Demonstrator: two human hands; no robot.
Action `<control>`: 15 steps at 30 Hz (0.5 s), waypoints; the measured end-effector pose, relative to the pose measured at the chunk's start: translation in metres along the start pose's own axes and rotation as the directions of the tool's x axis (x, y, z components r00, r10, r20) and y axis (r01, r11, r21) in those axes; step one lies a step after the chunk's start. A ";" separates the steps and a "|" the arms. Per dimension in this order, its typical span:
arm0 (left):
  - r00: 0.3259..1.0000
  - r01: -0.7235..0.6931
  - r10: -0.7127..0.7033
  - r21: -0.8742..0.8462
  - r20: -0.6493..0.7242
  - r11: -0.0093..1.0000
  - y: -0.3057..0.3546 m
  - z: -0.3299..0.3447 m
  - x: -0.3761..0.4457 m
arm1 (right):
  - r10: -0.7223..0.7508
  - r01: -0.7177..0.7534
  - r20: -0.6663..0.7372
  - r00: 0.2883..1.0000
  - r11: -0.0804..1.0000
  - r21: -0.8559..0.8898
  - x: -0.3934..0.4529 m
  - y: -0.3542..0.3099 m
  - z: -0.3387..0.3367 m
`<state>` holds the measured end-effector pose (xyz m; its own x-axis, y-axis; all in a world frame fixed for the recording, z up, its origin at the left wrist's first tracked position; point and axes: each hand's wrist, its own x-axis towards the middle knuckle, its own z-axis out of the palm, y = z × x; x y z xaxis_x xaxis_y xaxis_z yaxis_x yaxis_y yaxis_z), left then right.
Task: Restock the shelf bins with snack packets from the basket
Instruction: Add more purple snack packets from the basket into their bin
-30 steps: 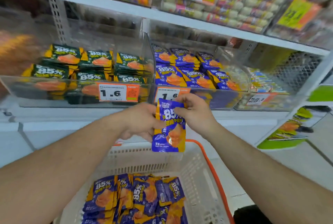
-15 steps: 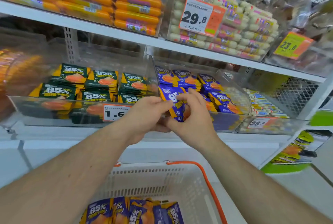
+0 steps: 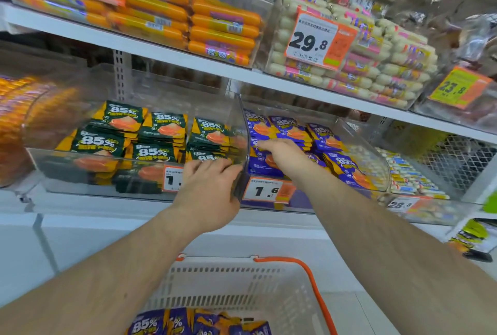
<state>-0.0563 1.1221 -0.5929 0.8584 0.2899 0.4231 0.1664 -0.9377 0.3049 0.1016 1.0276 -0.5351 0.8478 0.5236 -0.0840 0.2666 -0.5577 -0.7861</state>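
Note:
The clear bin [image 3: 385, 170] on the middle shelf holds stacked purple snack packets [image 3: 289, 128]. My right hand [image 3: 285, 154] reaches into it, fingers stretched flat on a purple packet at the front left stack. My left hand [image 3: 209, 192] rests on the front rim of the neighbouring clear bin [image 3: 80, 173], which is filled with green packets [image 3: 161, 126]; its fingers lie straight and hold nothing. Below, the white basket [image 3: 228, 263] with an orange handle [image 3: 314, 289] holds several more purple packets [image 3: 188, 324].
The shelf above carries orange sausages [image 3: 223, 30] and pale sausage packs [image 3: 382, 70] behind price tags. A bin of small striped packets [image 3: 408, 173] sits to the right of the purple one. Wire mesh [image 3: 457, 162] closes the far right end.
Both hands held one purple packet over the basket, then lifted it to the bin. Now the left hand has let go and rests on the green bin's rim; the right hand lies inside the purple bin.

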 end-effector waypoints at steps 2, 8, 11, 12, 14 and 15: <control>1.000 0.006 -0.006 0.011 -0.009 1.000 -0.002 0.003 0.000 | -0.046 0.054 0.068 0.997 0.990 -0.132 0.000 0.005 0.001; 0.999 0.043 -0.044 0.074 0.015 0.996 0.005 0.005 -0.001 | -0.119 0.137 0.080 0.990 0.947 -0.292 -0.014 0.017 -0.003; 0.998 0.060 -0.062 0.079 0.024 0.995 0.007 0.005 0.000 | -0.129 0.146 0.078 0.989 0.953 -0.266 -0.018 0.019 -0.005; 0.997 0.062 -0.065 0.092 0.030 0.994 0.007 0.006 -0.001 | -0.128 0.144 0.079 0.989 0.955 -0.258 -0.018 0.019 -0.006; 0.997 0.061 -0.065 0.119 0.032 0.991 0.008 0.007 -0.001 | -0.119 0.138 0.089 0.989 0.958 -0.250 -0.018 0.020 -0.007; 0.997 0.063 -0.067 0.121 0.031 0.991 0.008 0.007 -0.001 | -0.116 0.137 0.094 0.989 0.958 -0.250 -0.018 0.020 -0.008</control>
<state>-0.0520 1.1132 -0.5969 0.8599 0.3459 0.3755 0.2772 -0.9340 0.2256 0.0956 1.0020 -0.5449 0.7643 0.6430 -0.0490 0.4860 -0.6243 -0.6116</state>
